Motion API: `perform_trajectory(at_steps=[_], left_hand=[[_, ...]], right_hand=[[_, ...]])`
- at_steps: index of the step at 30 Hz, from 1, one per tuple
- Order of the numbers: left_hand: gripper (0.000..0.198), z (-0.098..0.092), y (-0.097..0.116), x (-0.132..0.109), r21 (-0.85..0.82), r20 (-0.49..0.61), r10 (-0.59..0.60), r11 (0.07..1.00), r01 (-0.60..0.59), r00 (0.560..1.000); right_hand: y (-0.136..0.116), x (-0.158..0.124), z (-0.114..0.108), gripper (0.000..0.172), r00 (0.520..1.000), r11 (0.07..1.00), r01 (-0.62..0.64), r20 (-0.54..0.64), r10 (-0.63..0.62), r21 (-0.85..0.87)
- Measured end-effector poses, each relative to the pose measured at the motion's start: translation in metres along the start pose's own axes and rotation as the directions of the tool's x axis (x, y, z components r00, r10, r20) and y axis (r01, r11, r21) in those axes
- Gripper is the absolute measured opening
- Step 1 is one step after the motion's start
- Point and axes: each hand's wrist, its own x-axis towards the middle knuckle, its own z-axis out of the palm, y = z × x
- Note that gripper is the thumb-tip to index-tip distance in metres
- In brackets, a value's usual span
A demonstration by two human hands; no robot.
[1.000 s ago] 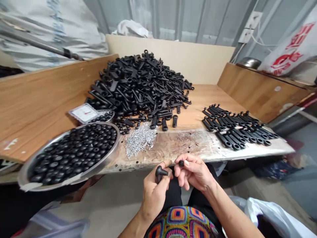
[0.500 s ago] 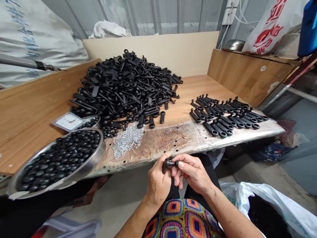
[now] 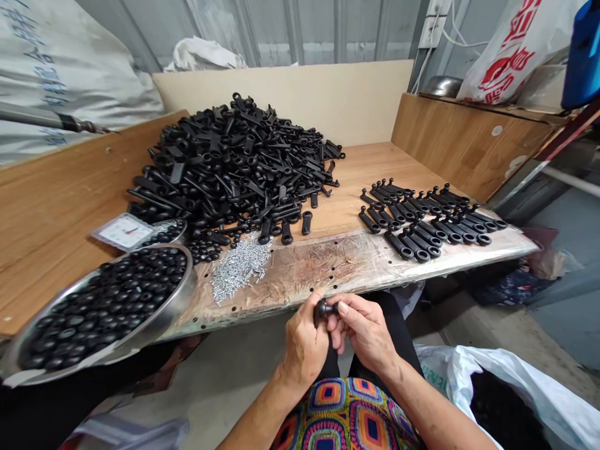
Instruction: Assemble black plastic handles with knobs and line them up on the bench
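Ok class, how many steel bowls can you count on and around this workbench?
3: a wide steel bowl of black knobs at front left, a small steel bowl just behind it, and a steel bowl on the far right shelf. Others may be hidden.

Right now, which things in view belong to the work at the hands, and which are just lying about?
Part of the work: left hand, right hand, black knob between them, heap of black straps, rows of straps, tray of black knobs, silver pins.
Lying about: dial scale, steel bowl, red-printed plastic bag.
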Motion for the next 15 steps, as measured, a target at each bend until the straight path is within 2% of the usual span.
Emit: perform_trajectory(at_steps=[2, 5, 11, 13, 15], left_hand=[[0.028, 0.001, -0.002, -0.002, 0.005, -0.006, 0.03, 1.0, -0.03, 1.0], [0.028, 0.006, -0.008, -0.005, 0.029, -0.087, 0.077, 0.997, -0.075, 0.993], [0.037, 0.015, -0.021, 0.001, 0.186, -0.16, 0.21, 0.966, -0.179, 0.964], [0.04, 0.019, -0.02, 0.01, 0.183, -0.155, 0.212, 0.966, -0.182, 0.965], [0.043, 0.021, -0.017, 0.02, 0.129, -0.094, 0.203, 0.973, -0.19, 0.975]], right_hand=[[0.003, -0.001, 0.001, 0.021, 1.0, 1.0, -0.003, -0.006, 0.003, 0.005], [0.007, -0.002, 0.007, 0.021, 0.999, 1.0, -0.003, -0.036, 0.004, 0.026], [0.01, 0.011, 0.016, 0.025, 0.99, 0.998, -0.003, -0.141, 0.012, 0.065], [0.004, 0.021, 0.013, 0.027, 0.991, 0.998, -0.039, -0.123, 0.046, 0.054], [-0.009, 0.036, 0.007, 0.028, 0.993, 0.997, -0.08, -0.083, 0.078, -0.018]])
